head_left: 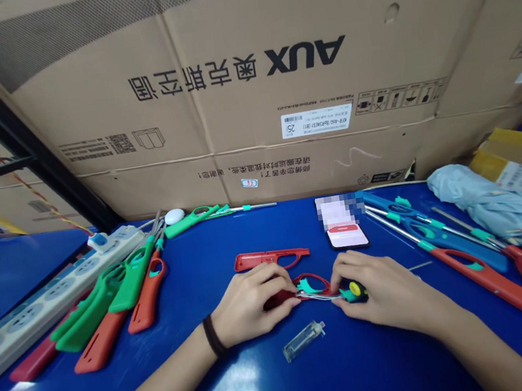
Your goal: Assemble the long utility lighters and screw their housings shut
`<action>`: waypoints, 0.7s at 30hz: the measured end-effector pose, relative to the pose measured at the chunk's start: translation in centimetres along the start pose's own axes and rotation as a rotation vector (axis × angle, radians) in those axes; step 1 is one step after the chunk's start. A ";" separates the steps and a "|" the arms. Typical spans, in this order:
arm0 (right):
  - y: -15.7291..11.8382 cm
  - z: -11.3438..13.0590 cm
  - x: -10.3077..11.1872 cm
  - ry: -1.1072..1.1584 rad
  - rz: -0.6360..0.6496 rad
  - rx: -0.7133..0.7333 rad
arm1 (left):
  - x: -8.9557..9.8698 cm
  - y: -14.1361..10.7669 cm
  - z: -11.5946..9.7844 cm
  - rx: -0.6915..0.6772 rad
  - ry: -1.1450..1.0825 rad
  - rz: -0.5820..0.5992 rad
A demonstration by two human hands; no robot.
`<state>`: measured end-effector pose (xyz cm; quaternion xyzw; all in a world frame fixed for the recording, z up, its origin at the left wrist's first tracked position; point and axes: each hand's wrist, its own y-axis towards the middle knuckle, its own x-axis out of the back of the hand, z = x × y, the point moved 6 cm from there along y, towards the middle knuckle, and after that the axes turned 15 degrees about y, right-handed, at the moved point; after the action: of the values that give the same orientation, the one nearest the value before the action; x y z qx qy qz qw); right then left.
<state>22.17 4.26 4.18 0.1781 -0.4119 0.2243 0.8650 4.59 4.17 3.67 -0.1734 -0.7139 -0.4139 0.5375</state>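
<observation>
My left hand [257,298] is closed on the lower red half-shell of a gas lighter [325,286], which lies low over the blue table. A green trigger [309,286] and thin pale wires [320,296] show in it. My right hand [379,289] is closed at the shell's other end, its fingertips by a green piece [349,294] where the wires end. Tucked in that hand is a tool with a black and yellow handle [356,289], seemingly a screwdriver, with a thin metal shaft [419,265] beyond the hand. A clear fuel tank [304,340] lies in front. Behind is the other red half-shell [271,258].
Several green and red lighters [130,276] lie at left by a white power strip [53,291]. More red and blue lighters [508,288] lie at right. A phone [343,222] lies behind my hands, before a large cardboard box [233,21]. A grey-blue bag [494,201] sits far right.
</observation>
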 end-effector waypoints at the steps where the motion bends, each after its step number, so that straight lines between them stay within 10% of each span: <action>1: 0.0 -0.1 0.1 0.008 0.011 -0.011 | 0.0 0.0 0.0 0.001 -0.001 0.000; 21: 0.2 0.8 -0.3 -0.047 -0.028 0.163 | -0.3 0.0 0.1 -0.059 -0.050 0.077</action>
<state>21.40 3.95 4.41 0.2588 -0.4099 0.2409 0.8408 4.64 4.29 3.38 -0.2266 -0.7075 -0.4093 0.5296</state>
